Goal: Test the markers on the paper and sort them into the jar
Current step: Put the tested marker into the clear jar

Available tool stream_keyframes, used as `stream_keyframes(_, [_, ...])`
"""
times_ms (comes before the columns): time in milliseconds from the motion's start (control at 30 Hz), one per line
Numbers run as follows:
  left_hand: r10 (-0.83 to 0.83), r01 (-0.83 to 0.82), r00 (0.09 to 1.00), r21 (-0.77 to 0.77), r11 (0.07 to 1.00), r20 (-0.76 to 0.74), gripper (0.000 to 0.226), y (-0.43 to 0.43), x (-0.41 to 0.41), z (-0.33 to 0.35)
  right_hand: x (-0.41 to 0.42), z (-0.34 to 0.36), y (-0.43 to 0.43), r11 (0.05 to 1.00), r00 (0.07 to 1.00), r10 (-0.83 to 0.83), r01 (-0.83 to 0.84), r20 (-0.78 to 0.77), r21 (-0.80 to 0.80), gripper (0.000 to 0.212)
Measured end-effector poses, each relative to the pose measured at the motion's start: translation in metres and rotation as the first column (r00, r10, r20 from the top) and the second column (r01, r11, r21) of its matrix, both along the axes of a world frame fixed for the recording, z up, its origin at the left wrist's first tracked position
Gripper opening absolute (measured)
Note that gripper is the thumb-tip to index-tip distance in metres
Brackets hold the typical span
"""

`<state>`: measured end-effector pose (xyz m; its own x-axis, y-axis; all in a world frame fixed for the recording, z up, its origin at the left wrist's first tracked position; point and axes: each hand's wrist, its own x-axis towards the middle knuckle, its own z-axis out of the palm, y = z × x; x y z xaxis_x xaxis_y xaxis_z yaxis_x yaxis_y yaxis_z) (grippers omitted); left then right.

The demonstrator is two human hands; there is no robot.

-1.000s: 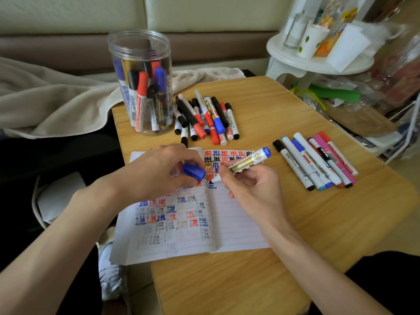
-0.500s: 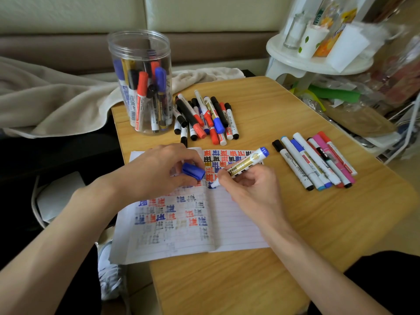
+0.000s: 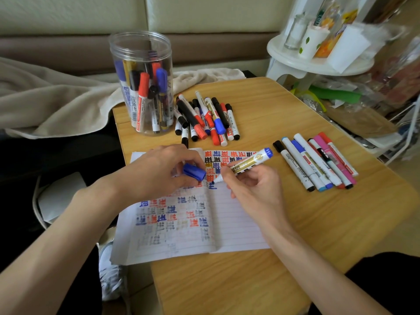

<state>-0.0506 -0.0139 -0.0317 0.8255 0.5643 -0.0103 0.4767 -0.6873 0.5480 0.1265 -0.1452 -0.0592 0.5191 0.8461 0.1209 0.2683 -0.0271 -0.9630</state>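
Blue marker (image 3: 247, 165) tip down on the paper (image 3: 238, 223), cap (image 3: 194, 172) off in the other hand.
Wooden table (image 3: 295, 223) under the paper, whose left page overhangs the table edge. Clear jar (image 3: 141, 53) stands upright beyond the paper's far left corner, markers standing inside. Loose marker pile (image 3: 204, 119) just past the paper's far edge; marker row (image 3: 313, 162) lies side by side right of the paper. Right hand (image 3: 256, 187) over the paper's fold, fingers curled round the marker. Left hand (image 3: 156, 171) rests on the left page, pinching the blue cap just beside the marker tip.
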Motion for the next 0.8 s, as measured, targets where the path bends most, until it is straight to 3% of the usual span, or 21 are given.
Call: stream_keyframes(800, [-0.008, 0.008, 1.0, 0.014, 1.0, 0.005, 0.031, 0.0005, -0.0001, -0.0007, 0.001, -0.0042, 0.0011, 0.999, 1.0, -0.009, 0.009, -0.014, -0.033, 0.012])
